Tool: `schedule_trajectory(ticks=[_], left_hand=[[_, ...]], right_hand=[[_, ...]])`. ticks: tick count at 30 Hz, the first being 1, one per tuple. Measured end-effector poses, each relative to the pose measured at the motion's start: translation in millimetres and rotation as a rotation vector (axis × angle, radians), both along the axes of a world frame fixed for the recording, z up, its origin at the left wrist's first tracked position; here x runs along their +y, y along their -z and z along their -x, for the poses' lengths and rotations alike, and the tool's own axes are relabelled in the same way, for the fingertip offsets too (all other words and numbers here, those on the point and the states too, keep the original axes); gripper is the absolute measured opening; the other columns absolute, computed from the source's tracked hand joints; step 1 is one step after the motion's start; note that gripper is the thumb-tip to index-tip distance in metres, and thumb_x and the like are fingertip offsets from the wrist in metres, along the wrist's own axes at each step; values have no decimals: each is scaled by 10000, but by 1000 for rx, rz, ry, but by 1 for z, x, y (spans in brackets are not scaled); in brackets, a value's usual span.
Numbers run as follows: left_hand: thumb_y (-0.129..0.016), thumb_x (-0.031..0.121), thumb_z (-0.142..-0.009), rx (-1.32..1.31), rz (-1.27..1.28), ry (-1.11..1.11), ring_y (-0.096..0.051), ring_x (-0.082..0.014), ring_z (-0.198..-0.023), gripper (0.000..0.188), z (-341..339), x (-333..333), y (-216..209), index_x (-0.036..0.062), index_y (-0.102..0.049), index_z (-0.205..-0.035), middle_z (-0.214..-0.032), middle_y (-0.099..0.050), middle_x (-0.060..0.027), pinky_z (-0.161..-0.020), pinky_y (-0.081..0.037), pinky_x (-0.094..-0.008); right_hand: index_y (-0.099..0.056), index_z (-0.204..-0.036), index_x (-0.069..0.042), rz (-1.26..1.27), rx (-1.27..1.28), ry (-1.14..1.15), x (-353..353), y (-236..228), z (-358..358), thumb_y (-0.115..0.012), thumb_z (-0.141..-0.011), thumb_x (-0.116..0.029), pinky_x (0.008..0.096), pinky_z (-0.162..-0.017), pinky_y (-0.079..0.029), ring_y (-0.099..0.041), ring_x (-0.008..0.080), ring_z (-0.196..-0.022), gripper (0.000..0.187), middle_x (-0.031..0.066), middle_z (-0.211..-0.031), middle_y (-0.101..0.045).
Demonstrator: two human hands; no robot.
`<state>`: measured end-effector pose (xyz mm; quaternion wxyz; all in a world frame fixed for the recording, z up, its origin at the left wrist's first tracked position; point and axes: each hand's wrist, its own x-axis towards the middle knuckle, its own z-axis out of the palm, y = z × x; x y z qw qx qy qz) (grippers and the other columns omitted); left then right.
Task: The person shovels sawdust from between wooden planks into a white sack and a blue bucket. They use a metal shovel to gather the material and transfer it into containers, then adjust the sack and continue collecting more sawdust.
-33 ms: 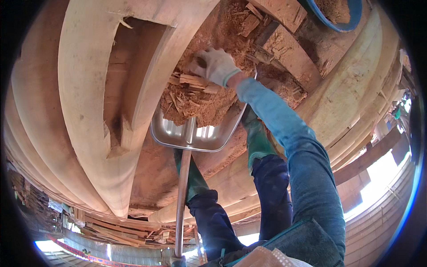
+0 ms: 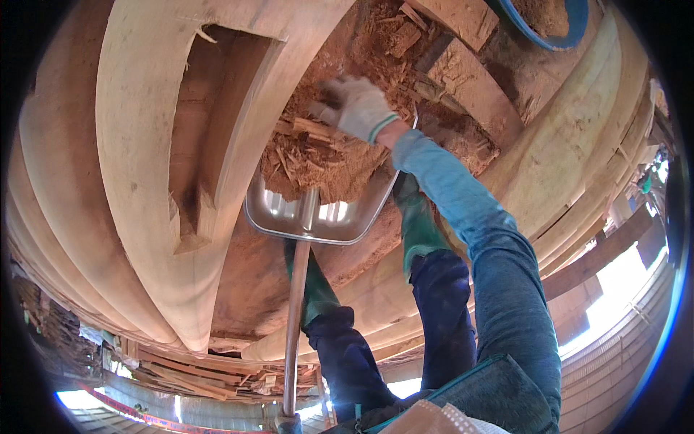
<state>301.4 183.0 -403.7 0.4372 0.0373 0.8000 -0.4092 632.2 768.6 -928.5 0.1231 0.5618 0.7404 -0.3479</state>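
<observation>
A metal shovel (image 2: 340, 226) with a wooden handle (image 2: 297, 311) lies with its blade loaded with reddish sawdust and wood chips (image 2: 311, 170). At the lower edge my left hand (image 2: 288, 423), partly cut off, is closed round the handle's end. My right hand (image 2: 363, 110), in a white glove with a green-edged cuff, reaches over the far side of the load, touching the sawdust and chips. Its fingers are blurred, but the thumb and fingertips look apart, with nothing visible between them.
Large curved timbers stand on the left, one with a long rectangular slot (image 2: 210, 130); more timbers (image 2: 564, 152) lie on the right. Wood blocks (image 2: 470, 83) and a blue ring-shaped rim (image 2: 553, 43) are at the far right. My green boots (image 2: 423, 224) stand behind the blade.
My right hand and forearm have shifted slightly right over the chips. The shovel and my left hand stay nearly in place.
</observation>
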Motion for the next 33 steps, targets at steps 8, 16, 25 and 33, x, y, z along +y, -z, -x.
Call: schedule_trajectory(ticks=[8,16,25,33], left_hand=[[-751,221,-648,-19,-32,58,-694,-237,-802,416,22,-5,7,40,-663,-1013,-863,-711,-111,-717,-545,-378],[-745,226,-650,-17,-15,48,-696,-244,-807,417,25,-13,10,39,-662,-1014,-866,-711,-115,-719,-546,-380],[-738,231,-652,-16,-2,45,-699,-251,-812,419,30,-18,4,37,-662,-1016,-870,-712,-120,-722,-546,-383],[-733,237,-633,-78,0,46,-699,-283,-828,478,35,-48,-6,52,-649,-1066,-889,-706,-147,-747,-547,-385]], right_hand=[[-505,-1256,11,-375,-463,299,92,50,-110,-623,-848,-507,484,-924,-474,-498,427,-1133,669,245,-1242,-517],[-548,-1266,-62,-130,-214,302,44,45,-72,-594,-846,-556,491,-946,-461,-578,357,-1078,650,223,-1238,-548],[-636,-1136,-73,-441,-236,-135,105,37,-94,-535,-893,-348,438,-843,-494,-615,309,-991,380,165,-1142,-618],[-662,-1094,-49,-528,-577,-592,125,100,-107,-476,-920,-174,378,-898,-467,-584,262,-1081,284,116,-1164,-625]])
